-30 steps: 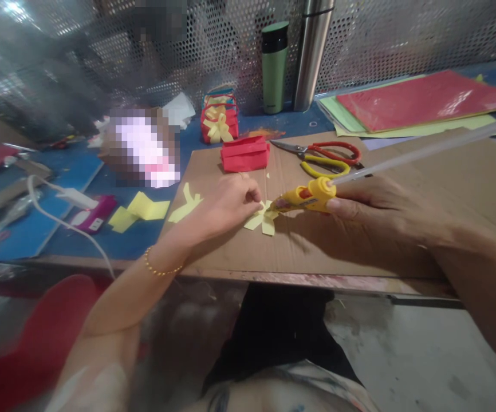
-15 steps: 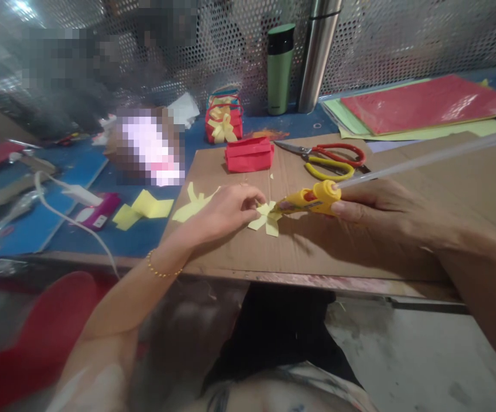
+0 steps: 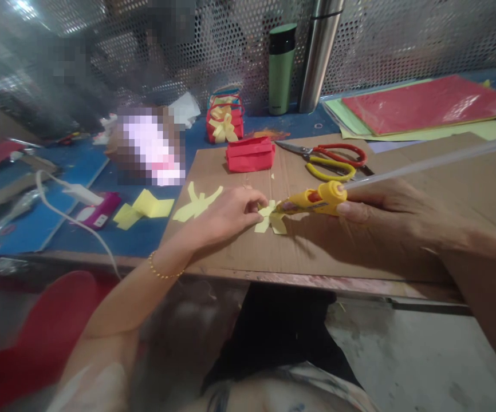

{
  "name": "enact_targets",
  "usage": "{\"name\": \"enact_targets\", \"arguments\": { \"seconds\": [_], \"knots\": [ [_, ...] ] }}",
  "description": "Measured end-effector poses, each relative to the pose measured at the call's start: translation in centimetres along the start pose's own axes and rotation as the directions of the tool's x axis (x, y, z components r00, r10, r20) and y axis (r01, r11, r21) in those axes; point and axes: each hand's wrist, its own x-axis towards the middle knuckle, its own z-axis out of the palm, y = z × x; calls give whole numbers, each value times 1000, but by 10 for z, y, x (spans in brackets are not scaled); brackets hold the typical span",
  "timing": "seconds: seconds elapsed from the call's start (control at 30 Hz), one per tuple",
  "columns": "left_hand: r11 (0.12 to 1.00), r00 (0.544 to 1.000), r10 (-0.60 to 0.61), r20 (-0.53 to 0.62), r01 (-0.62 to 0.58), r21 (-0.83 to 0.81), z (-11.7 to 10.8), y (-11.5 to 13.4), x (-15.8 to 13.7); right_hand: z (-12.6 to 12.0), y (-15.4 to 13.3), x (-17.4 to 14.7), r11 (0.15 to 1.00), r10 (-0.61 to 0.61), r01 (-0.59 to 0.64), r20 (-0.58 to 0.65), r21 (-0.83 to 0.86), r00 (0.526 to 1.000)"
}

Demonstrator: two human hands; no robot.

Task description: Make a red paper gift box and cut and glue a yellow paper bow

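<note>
My right hand (image 3: 385,209) is closed round a yellow hot glue gun (image 3: 317,198), a long clear glue stick (image 3: 428,159) jutting from its back end. The gun's nozzle meets a pale yellow paper flower (image 3: 271,220) lying on the cardboard. Its left petal is pinched by my left hand (image 3: 235,212), between thumb and fingertips. To the left of that hand lies another pale yellow paper cutout (image 3: 197,203), partly covered by the hand. Just behind sits a folded red paper piece (image 3: 251,154).
Scissors (image 3: 329,157) with red and yellow handles lie on the cardboard sheet (image 3: 231,252). Behind stand a small red paper bag (image 3: 225,123), a green tumbler (image 3: 281,71) and a steel flask (image 3: 320,57). Coloured sheets (image 3: 432,106) are stacked right; a magenta power block (image 3: 97,210) sits left.
The paper flower has turned a little and shifted slightly right. My left hand and the glue gun have moved slightly right with it.
</note>
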Motion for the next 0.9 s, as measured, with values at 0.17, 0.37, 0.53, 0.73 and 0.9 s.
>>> {"name": "enact_targets", "arguments": {
  "seconds": [0.17, 0.37, 0.53, 0.73, 0.9],
  "knots": [
    [1000, 1000, -10, -19, 10, -27, 2, 3, -1, -4, 6, 1, 996, -21, 24, 32, -83, 999],
    [999, 1000, -8, -8, 8, -39, 3, 1, 0, 1, 5, 2, 997, -4, 12, 102, -79, 995],
    [999, 1000, 3, -21, -4, -49, 4, 0, -1, -3, 6, 3, 993, -65, 70, 59, -96, 996],
    [997, 1000, 19, -15, -20, -70, 4, -1, -1, -1, -2, 5, 995, -62, 67, 78, -70, 995],
    [997, 1000, 19, -18, -20, -69, 5, -3, 0, 0, -3, 5, 994, -60, 64, 47, -88, 997]
  ]
}}
